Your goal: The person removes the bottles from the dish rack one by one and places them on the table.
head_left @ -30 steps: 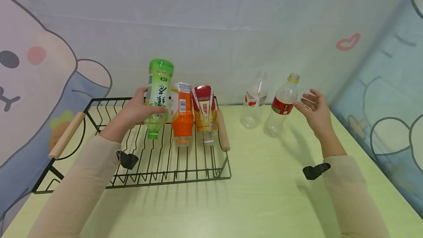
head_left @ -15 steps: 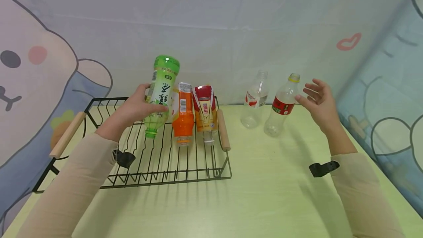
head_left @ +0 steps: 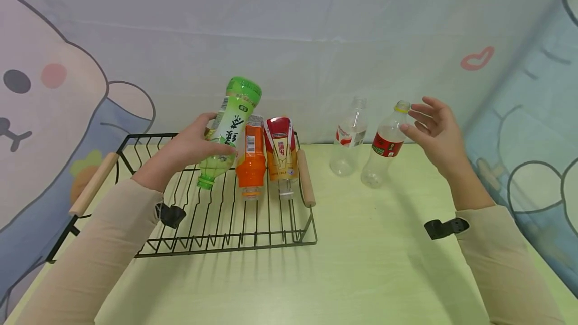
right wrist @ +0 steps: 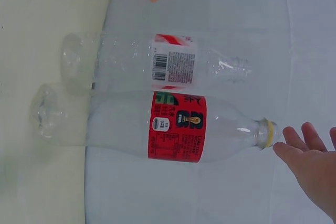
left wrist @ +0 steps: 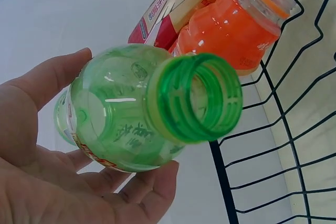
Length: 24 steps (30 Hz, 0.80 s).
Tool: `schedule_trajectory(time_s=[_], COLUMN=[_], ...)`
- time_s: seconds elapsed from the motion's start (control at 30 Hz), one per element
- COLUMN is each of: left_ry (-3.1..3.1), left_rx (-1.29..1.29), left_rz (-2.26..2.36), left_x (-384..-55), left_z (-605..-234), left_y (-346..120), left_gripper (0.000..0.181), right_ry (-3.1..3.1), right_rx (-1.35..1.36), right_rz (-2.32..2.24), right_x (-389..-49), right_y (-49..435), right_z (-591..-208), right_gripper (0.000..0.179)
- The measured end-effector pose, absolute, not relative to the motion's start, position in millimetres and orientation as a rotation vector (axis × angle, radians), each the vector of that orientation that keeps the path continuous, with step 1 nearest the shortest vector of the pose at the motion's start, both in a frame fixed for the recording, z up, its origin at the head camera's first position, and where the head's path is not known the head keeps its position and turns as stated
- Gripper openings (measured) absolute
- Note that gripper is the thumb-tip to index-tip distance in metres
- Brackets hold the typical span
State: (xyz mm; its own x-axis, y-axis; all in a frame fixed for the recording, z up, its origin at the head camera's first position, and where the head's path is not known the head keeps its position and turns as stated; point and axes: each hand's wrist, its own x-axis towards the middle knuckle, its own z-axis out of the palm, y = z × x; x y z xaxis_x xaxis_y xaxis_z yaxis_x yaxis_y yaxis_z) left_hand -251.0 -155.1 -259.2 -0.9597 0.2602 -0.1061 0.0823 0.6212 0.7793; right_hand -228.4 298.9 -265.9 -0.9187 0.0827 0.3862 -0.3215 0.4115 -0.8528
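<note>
Your left hand (head_left: 187,148) curls its fingers round the tilted, neck-down green bottle (head_left: 236,113) near the wire rack's (head_left: 305,179) back edge, seemingly mid-placement and needing steady lowering, your right hand (head_left: 435,139) loosely spread.

Head view: even, moderately bright, diffuse light, apparently from above. Pale sheen on the near middle of the tabletop (head_left: 352,275); soft-edged shadows beside the sleeves (head_left: 501,260) and under the rack (head_left: 226,250). Backdrop (head_left: 280,64) greyer toward the top. Left wrist view: cool tone; short white glare streak on the green bottle (left wrist: 121,90). Right wrist view: dimmer; small highlights on the red-labelled bottle (right wrist: 177,127); white-labelled bottle (right wrist: 174,61) low in contrast, outline faint, small print blurred.
</note>
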Motion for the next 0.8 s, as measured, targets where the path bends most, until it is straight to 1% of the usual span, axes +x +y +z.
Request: schedule_trajectory(time_s=[0.37, 0.8], left_ry=[2.629, 2.596], left_rx=[0.373, 0.474], left_rz=[1.188, 1.137], left_x=[-242, -237], left_z=[-247, -241], left_y=[-143, -131], left_gripper=[0.095, 0.092], right_ry=[-2.203, -2.211], right_rx=[0.452, 0.597], right_rz=[1.680, 1.668], right_x=[-221, -214], right_y=[276, 252], right_z=[-256, -245], right_gripper=[0.065, 0.060])
